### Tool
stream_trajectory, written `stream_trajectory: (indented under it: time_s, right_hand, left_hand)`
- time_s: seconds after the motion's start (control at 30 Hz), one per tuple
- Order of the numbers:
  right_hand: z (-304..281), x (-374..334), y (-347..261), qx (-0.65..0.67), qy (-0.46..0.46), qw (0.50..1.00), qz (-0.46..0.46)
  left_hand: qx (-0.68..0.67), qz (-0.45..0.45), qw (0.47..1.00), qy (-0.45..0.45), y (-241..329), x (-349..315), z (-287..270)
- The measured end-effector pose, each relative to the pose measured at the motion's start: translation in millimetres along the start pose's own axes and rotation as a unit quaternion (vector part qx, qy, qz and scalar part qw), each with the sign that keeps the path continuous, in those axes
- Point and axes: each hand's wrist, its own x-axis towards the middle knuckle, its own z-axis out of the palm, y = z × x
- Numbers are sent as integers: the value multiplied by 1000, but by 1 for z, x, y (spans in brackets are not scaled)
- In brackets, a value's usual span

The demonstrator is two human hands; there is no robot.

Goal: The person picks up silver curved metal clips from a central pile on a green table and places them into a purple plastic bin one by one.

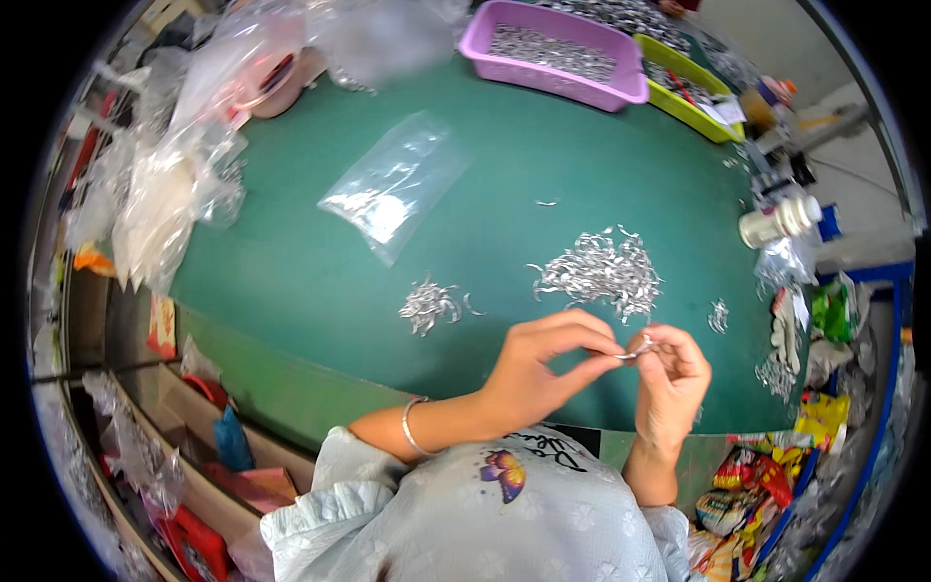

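Observation:
Both hands meet over the near edge of the green table. A small curved silvery metal piece sits between their fingertips. My left hand pinches its left end between thumb and forefinger. My right hand has its fingers closed at the other end, partly hiding the piece. Just beyond the hands lies a large pile of similar silvery pieces. To the left is a smaller pile, and a little cluster lies to the right. One loose piece rests apart, farther back.
A clear plastic bag lies flat mid-table. Purple and yellow-green trays of small pieces stand at the back. Plastic bags and a pink basket crowd the left; a white bottle lies at right.

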Motion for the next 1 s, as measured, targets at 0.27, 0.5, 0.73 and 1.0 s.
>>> stream_trajectory:
  time_s: [0.27,0.5,0.73,1.0]
  right_hand:
    - [-3,-1,3,37,-26,999,21]
    - [5,-2,-1,-24,-39,998,-48]
    - [7,-3,-10,10,-64,997,-29]
    - [6,-6,-6,75,-76,994,-16]
  left_hand:
    - [-75,-21,997,26,-2,-5,0]
    - [-211,-193,958,13,6,-5,-10]
    - [-183,-73,980,16,9,-6,-6]
    - [-232,-180,956,11,14,-6,-8]
